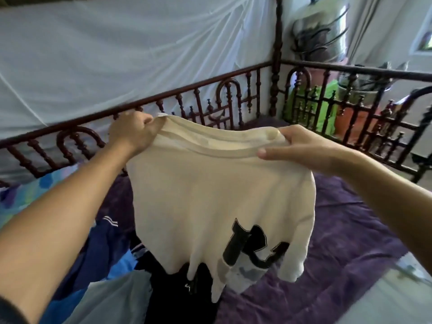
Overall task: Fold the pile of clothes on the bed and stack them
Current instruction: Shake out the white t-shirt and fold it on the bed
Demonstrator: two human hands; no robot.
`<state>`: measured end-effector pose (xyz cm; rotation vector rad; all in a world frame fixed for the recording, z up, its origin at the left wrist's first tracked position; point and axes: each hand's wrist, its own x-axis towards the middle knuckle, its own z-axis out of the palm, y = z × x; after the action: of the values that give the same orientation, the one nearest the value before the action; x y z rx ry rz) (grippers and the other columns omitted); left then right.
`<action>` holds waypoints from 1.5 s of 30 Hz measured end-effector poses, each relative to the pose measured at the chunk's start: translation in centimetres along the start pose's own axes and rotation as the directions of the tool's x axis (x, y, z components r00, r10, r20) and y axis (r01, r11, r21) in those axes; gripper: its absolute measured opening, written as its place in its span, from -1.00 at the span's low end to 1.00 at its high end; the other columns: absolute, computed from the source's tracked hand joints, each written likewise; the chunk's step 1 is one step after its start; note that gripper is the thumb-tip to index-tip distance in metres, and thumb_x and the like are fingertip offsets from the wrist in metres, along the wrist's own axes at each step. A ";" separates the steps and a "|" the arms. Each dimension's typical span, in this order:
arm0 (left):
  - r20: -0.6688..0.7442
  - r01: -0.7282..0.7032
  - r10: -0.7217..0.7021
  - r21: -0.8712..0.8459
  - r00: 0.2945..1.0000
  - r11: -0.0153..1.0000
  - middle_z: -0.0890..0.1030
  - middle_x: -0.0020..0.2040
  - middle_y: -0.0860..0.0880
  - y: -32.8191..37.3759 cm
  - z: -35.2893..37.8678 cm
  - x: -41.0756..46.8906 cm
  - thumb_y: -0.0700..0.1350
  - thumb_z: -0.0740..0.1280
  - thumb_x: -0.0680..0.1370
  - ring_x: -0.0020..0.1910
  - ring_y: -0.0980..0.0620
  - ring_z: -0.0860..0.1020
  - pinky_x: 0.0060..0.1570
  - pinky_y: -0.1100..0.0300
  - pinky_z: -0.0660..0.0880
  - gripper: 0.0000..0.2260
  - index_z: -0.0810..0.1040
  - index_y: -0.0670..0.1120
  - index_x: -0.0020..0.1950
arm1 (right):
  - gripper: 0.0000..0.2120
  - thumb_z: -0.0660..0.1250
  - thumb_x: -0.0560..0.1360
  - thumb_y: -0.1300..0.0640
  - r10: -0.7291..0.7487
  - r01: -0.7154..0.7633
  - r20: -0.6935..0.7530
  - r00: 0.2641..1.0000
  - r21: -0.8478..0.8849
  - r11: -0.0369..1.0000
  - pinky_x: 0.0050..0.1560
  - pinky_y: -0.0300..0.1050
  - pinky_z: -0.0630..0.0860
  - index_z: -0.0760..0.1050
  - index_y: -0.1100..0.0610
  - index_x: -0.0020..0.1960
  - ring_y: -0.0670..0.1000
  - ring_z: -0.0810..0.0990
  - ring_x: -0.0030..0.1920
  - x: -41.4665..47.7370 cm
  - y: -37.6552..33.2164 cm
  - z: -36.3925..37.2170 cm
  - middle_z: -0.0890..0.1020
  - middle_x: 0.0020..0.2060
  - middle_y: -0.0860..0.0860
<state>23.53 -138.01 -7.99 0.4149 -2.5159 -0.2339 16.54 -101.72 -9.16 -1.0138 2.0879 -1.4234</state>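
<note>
A cream shirt [210, 195] with black lettering hangs in the air above the bed. My left hand [133, 132] grips its top edge at the left. My right hand [301, 146] pinches the top edge at the right, thumb in front. The shirt's lower part droops onto a pile of clothes [112, 258] at the lower left, made up of dark blue, light blue, grey and black garments. The pile lies on a purple bedspread [346, 230].
A dark wooden bed railing [210, 94] with turned spindles runs along the far side and the right side. A white mosquito net [117, 54] hangs behind it. Beyond the corner post stand a green cloth [327, 106] and a metal container [320, 31].
</note>
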 end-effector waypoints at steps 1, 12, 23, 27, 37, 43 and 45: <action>0.044 -0.041 0.038 0.071 0.998 0.997 0.47 -0.45 -0.05 0.5 1.4 0.6 0.39 0.00 0.46 -0.40 -0.03 0.43 -0.39 0.10 0.27 -0.35 0.46 -0.16 -0.38 | -0.68 0.48 0.41 -0.07 0.024 -0.025 -0.019 1.000 -0.059 0.998 -0.22 -0.24 0.59 0.64 0.08 0.07 -0.04 0.70 -0.12 -0.3 1.4 -0.3 0.72 -0.11 -0.01; 0.646 0.131 0.055 -0.237 0.761 0.963 0.52 -0.25 -0.02 15.0 23.6 4.2 0.33 0.32 0.24 -0.17 -0.09 0.53 -0.10 -0.03 0.48 -0.53 0.53 -0.08 -0.23 | -0.63 0.28 0.57 -0.04 0.227 -0.316 -0.379 0.897 -0.192 0.929 -0.29 -0.06 0.35 0.38 0.19 -0.28 -0.08 0.34 -0.34 -4.4 25.6 -7.7 0.39 -0.39 -0.08; 0.609 0.060 -0.015 -0.054 0.793 0.997 0.59 -0.22 -0.07 36.8 51.3 11.0 -0.18 0.25 0.45 -0.18 -0.16 0.54 -0.28 0.10 0.40 -0.88 0.56 -0.05 -0.22 | -0.64 0.16 0.57 -0.19 0.420 -0.573 -0.523 0.741 -0.167 0.803 -0.18 0.11 0.45 0.31 0.06 -0.23 0.15 0.51 -0.22 -4.7 49.3 -29.4 0.55 -0.31 0.00; 0.571 0.048 -0.018 -0.038 0.821 0.998 0.64 -0.08 -0.10 44.5 58.9 11.8 -0.23 0.23 0.44 -0.05 -0.19 0.55 -0.18 0.09 0.39 -0.80 0.62 -0.01 -0.14 | -0.64 0.11 0.59 -0.20 0.484 -0.680 -0.562 0.671 -0.205 0.704 -0.25 0.06 0.37 0.23 0.03 -0.24 0.25 0.48 -0.19 -4.5 56.2 -37.3 0.56 -0.25 0.12; 0.686 0.131 -0.049 -0.068 0.726 0.989 0.51 0.16 -0.16 49.2 69.7 10.1 -0.19 0.29 0.51 0.17 -0.18 0.47 0.14 -0.02 0.43 -0.74 0.54 -0.09 0.19 | -0.76 0.07 0.59 -0.05 0.714 -0.895 -0.543 0.442 -0.324 0.307 -0.12 0.02 0.34 0.35 0.11 -0.05 0.28 0.53 0.03 -4.9 71.5 -47.5 0.59 0.05 0.24; 0.772 0.240 -0.318 0.219 0.550 0.946 0.52 0.16 -0.10 39.4 66.4 3.2 -0.18 0.28 0.52 0.17 -0.14 0.47 0.11 -0.02 0.45 -0.78 0.54 -0.05 0.15 | -0.64 0.24 0.50 0.12 0.744 -0.802 -0.385 0.546 -0.497 0.331 0.09 0.07 0.44 0.41 0.10 0.29 0.25 0.46 0.19 0.6 70.4 -44.5 0.49 0.18 0.20; 0.787 0.247 -0.394 0.310 0.476 0.918 0.51 0.18 -0.08 36.2 65.2 0.8 -0.17 0.27 0.52 0.14 -0.13 0.49 0.07 0.03 0.44 -0.77 0.52 -0.04 0.17 | -0.63 0.25 0.51 0.11 0.719 -0.707 -0.270 0.641 -0.574 0.414 0.08 0.03 0.44 0.43 0.07 0.31 0.22 0.48 0.19 4.2 69.4 -42.4 0.50 0.20 0.17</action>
<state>-22.82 -99.43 -51.89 1.0740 -3.4122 -0.4831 -38.34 -64.12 -56.09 -0.1691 2.5674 -0.2307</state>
